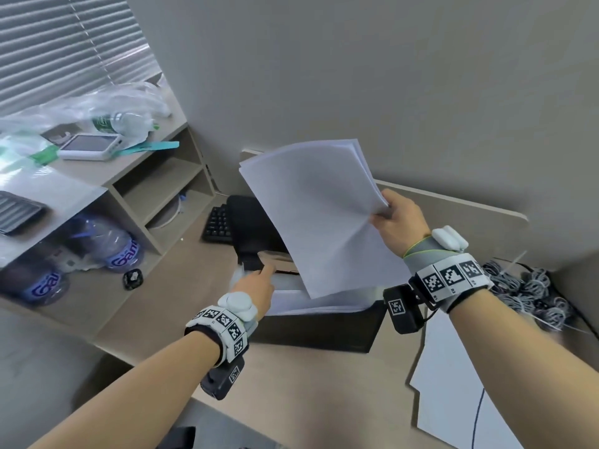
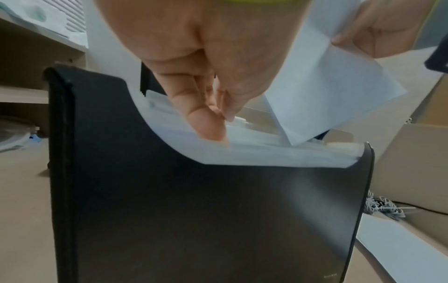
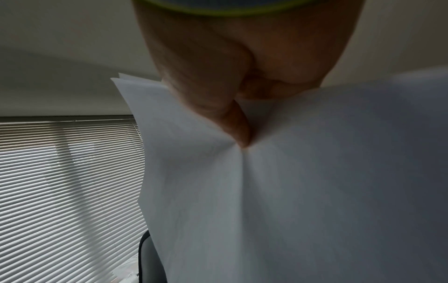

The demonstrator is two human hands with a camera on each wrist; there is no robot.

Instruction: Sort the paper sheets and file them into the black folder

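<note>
The right hand point(image 1: 397, 222) is pinching a stack of paper sheets point(image 1: 319, 215) above the black folder point(image 1: 321, 328) standing on the worktop point(image 1: 308, 393); the left hand point(image 1: 256, 288) is reaching its straight fingers point(image 2: 208, 122) among the filed sheets point(image 2: 266, 153)

Showing here are two hands point(image 1: 256, 285), one black folder point(image 1: 321, 330), one held paper stack point(image 1: 317, 215), two water jugs point(image 1: 110, 244), one keyboard point(image 1: 217, 224), one tablet point(image 1: 89, 147)

Black folder point(image 1: 324, 328) on beige desk point(image 1: 324, 384)
</note>
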